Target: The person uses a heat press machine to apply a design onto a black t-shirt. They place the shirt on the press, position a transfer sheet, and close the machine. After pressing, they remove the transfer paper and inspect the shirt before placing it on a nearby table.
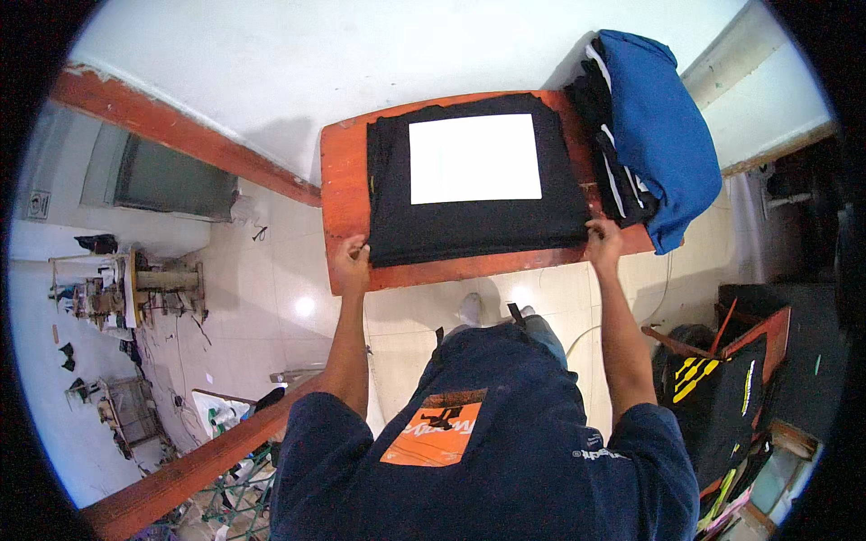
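Observation:
A stack of folded black cloth (473,230) lies on an orange-red wooden table (344,203) before me. On its top is a plain white rectangle (475,159); whether it is a loose sheet or a print I cannot tell. My left hand (353,264) pinches the stack's near left corner between thumb and fingers. At the near right corner, my right hand (604,245) grips the cloth's edge with bent fingers. The number of layers held is hidden.
Close on the right stands a pile of black garments (609,155) under a blue cloth (659,128). A white wall (406,47) rises behind the table. Red wooden rails (196,152) run at the left. Black garments with yellow marks (717,392) hang at lower right.

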`<state>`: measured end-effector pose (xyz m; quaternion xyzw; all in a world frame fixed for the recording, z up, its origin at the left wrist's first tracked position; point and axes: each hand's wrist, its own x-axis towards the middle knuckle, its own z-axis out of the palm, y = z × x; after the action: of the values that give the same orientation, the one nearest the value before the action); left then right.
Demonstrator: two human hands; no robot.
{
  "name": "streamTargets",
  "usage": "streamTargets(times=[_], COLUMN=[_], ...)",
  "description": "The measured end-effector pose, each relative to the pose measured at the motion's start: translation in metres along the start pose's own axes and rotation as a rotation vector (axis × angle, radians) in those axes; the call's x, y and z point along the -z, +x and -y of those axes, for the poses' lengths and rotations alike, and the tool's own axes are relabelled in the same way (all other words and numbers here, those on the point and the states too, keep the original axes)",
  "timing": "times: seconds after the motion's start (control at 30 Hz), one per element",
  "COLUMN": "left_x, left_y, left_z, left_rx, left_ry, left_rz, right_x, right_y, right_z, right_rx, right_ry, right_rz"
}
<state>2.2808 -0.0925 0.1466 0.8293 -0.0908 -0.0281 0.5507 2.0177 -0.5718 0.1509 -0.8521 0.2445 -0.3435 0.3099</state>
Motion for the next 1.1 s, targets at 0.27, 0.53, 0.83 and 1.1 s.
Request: streamTargets(times=[0.27,0.53,0.83,1.1], left_x=[-0.013,-0.115,-0.443,-0.679], left_y=[-0.008,-0.094,-0.295,-0.592], left_z=[0.051,-0.080,-0.197,-0.282], left_rx=[-0.231,-0.254,-0.426,0.021], left_ry=[0.375,0.401,0.005,-0.164], left_rz=[-0.081,-0.084,0.871,1.643], right_x=[0.011,0.116,0.292,0.368], right_y=[-0.057,-0.296,-0.747,-0.805], right_z=[-0.023,-0.051,-0.053,-0.021], right_rx=[-0.285,-0.806,-1.673,-1.808], right_ry=[-0.157,-0.020,-0.433,-0.031], right_rz=[-0.047,0.007,-0.397,-1.091])
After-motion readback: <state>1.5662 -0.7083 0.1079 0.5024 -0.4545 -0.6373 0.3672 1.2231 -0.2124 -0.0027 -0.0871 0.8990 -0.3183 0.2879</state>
